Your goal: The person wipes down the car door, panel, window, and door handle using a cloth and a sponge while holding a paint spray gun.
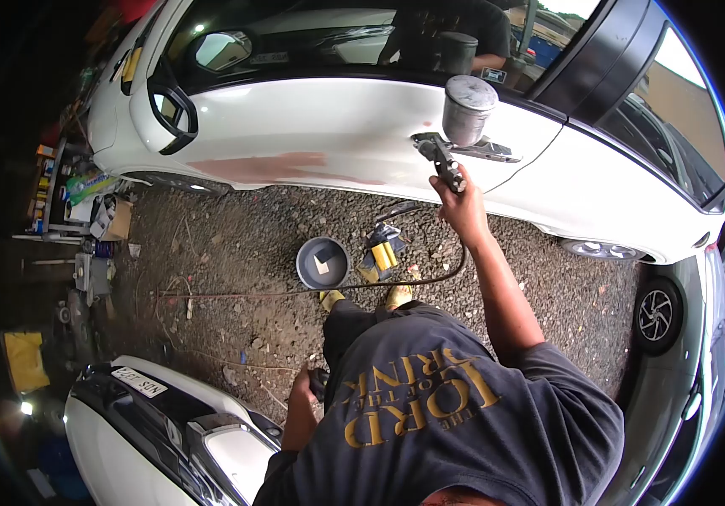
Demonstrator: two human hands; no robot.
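Observation:
My right hand (463,207) is wrapped round the handle of a spray gun (441,160) with a grey metal cup (469,114) on top. The gun is in front of the door handle (497,152) of a white car (337,118); I cannot tell how far apart they are. A brownish-red patch (269,167) marks the lower door panel. A dark hose (455,268) curves down from near my right hand and runs left over the ground. Low by my left side, my left hand (304,390) is closed around a dark object (319,384), mostly hidden by my shirt.
On the gravel (236,244) near my feet are a grey basin (323,263) with a pale piece inside and a yellow block (384,255). A second white car (160,430) stands behind left, a grey car (674,371) at right. Cluttered shelves (67,190) line the left.

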